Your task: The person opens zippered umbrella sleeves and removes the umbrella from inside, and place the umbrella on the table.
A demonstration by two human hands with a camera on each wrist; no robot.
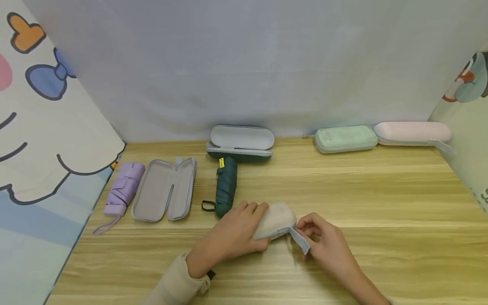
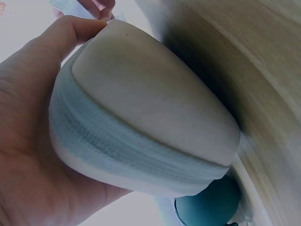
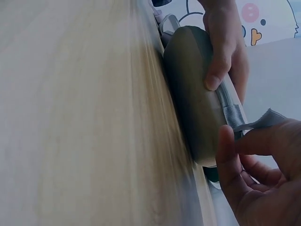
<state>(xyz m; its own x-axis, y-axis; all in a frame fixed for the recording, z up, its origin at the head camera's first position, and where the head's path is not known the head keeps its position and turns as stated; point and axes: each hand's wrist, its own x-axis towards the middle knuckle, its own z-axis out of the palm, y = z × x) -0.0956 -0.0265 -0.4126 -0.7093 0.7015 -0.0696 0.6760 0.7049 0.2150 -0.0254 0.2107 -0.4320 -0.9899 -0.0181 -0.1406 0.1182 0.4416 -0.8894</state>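
A cream zip case (image 1: 277, 218) with a pale blue-grey zip band lies over the wood surface, its lid down. My left hand (image 1: 238, 231) grips it from the left, thumb along the near side and fingers over the top. At the case's right end my right hand (image 1: 324, 241) pinches the zipper pull between thumb and forefinger; the fingertips hide most of it. A grey fabric tab (image 1: 300, 241) sticks out beside those fingertips. In the left wrist view the zip band (image 2: 117, 136) runs round the case's end. The right wrist view shows the left thumb (image 3: 214, 82) pressed on the case's side.
Left of the case lie a dark green folded umbrella (image 1: 226, 184), an open grey-lined case (image 1: 152, 195) and a purple folded umbrella (image 1: 123, 186). Along the back wall stand an open dark green case (image 1: 242, 137), a mint case (image 1: 346, 139) and a pink case (image 1: 413, 132).
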